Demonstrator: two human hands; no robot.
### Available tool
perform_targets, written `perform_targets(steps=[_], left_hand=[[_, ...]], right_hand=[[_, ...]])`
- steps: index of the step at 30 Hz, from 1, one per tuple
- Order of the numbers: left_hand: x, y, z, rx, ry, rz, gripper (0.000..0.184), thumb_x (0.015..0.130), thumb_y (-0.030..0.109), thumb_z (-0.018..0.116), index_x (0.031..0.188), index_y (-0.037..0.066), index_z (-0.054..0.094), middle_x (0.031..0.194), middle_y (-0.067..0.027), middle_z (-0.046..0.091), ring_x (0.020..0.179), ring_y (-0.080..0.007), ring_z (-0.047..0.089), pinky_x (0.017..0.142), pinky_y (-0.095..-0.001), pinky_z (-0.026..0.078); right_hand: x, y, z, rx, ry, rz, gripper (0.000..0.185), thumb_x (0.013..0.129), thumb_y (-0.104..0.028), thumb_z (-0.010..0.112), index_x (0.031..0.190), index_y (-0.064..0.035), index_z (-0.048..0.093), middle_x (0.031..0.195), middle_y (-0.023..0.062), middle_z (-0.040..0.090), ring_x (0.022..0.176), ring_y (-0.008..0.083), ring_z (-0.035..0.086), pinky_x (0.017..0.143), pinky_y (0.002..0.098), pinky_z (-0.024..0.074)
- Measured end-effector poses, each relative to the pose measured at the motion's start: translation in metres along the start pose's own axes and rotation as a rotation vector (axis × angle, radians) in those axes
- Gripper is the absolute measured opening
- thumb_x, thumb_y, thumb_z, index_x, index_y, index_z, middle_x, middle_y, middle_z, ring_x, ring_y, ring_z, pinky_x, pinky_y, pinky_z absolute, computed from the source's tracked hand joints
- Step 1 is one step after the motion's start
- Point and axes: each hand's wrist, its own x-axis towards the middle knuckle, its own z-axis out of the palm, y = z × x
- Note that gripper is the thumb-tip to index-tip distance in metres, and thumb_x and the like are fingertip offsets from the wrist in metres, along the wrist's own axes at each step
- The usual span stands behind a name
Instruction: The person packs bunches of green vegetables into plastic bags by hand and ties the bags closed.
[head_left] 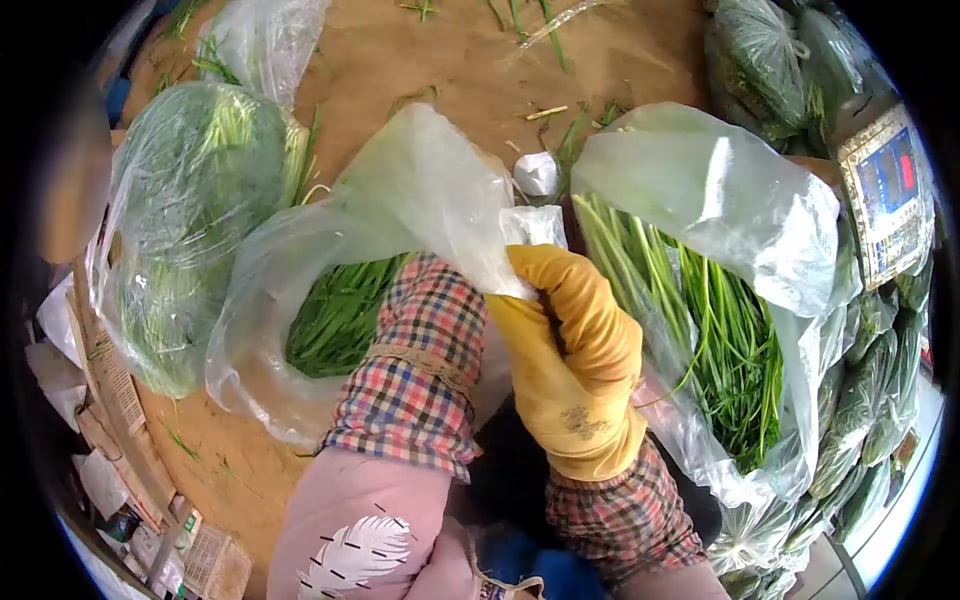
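Note:
My right hand (575, 345), in a yellow glove, is closed on the gathered rim of a clear plastic bag (420, 190). The bag's wide mouth faces me, and cut green leaf vegetables (340, 318) lie inside it. My left forearm, in a checked sleeve cover (415, 370), reaches into that mouth beside the greens. The left hand itself is hidden behind the sleeve and the bag, so its fingers do not show. Just right of my gloved hand lies a second open plastic bag (745, 215) holding long-stemmed greens (700, 330).
A full, wrapped bag of greens (195, 225) stands at the left. Several filled bags (860, 390) are piled along the right, with a printed package (885, 195) on them. A crumpled white wad (536, 174) and loose stalks lie on the brown surface (450, 60). Cardboard scraps (115, 400) line the left edge.

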Motion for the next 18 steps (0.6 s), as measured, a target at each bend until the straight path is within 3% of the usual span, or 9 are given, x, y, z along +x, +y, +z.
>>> perform_targets(steps=[9,11,12,13,15,17,18], left_hand=[[-0.044,-0.012,-0.018,-0.227,-0.151,0.198,0.042,0.075,0.028,0.062,0.112,0.009,0.056,0.109,-0.0167,0.057,0.1,-0.031,0.054,0.088,-0.0375,0.042],[-0.047,-0.011,-0.023,-0.295,-0.183,0.229,0.041,0.075,0.027,0.062,0.111,0.009,0.056,0.109,-0.0166,0.057,0.1,-0.031,0.054,0.088,-0.0375,0.043],[-0.042,-0.008,-0.026,-0.329,-0.195,0.233,0.041,0.075,0.027,0.062,0.111,0.009,0.056,0.109,-0.0165,0.057,0.1,-0.031,0.054,0.087,-0.0376,0.043],[-0.036,-0.004,-0.028,-0.375,-0.204,0.238,0.041,0.075,0.026,0.063,0.111,0.009,0.056,0.108,-0.0165,0.057,0.099,-0.0311,0.054,0.087,-0.0376,0.043],[-0.024,0.002,-0.035,-0.49,-0.217,0.238,0.04,0.074,0.026,0.063,0.11,0.009,0.057,0.108,-0.0163,0.058,0.099,-0.0311,0.054,0.087,-0.0376,0.043],[-0.023,0.001,-0.044,-0.628,-0.203,0.2,0.04,0.074,0.025,0.063,0.11,0.008,0.057,0.107,-0.0162,0.058,0.099,-0.0311,0.055,0.087,-0.0376,0.043],[-0.026,-0.004,-0.046,-0.725,-0.185,0.171,0.039,0.074,0.024,0.063,0.11,0.008,0.057,0.107,-0.0161,0.058,0.098,-0.0311,0.055,0.086,-0.0376,0.043]], right_hand=[[0.001,-0.009,-0.006,0.007,-0.058,-0.091,0.023,0.072,0.004,0.066,0.092,-0.0017,0.058,0.076,0.0118,0.062,0.067,0.0214,0.063,0.061,0.0265,0.048],[-0.001,-0.01,-0.002,-0.072,-0.073,-0.201,0.023,0.072,0.004,0.066,0.093,-0.0012,0.058,0.076,0.0128,0.061,0.067,0.0221,0.063,0.061,0.0265,0.048],[-0.002,-0.007,-0.001,-0.014,-0.086,-0.16,0.024,0.072,0.003,0.066,0.095,-0.0011,0.058,0.075,0.0095,0.061,0.067,0.0158,0.061,0.061,0.025,0.0473],[-0.002,-0.001,0.001,-0.013,-0.081,-0.171,0.024,0.072,0.003,0.066,0.095,-0.0011,0.058,0.075,0.0095,0.061,0.067,0.0158,0.061,0.061,0.025,0.0473],[-0.002,0.01,0.007,0.118,0.089,-0.109,0.017,0.076,0.001,0.064,0.093,-0.0006,0.058,0.075,0.004,0.06,0.066,0.0081,0.054,0.059,0.0223,0.045],[-0.001,0.01,-0.006,0.15,0.075,0.157,0.011,0.081,-0.002,0.06,0.092,0.0003,0.059,0.077,0.0004,0.059,0.066,0.0043,0.047,0.058,0.02,0.0417],[0.0,0.023,-0.008,0.089,0.114,0.18,0.012,0.081,-0.003,0.059,0.092,-0.0011,0.059,0.07,0.0031,0.056,0.063,0.0078,0.048,0.056,0.0235,0.0425]])
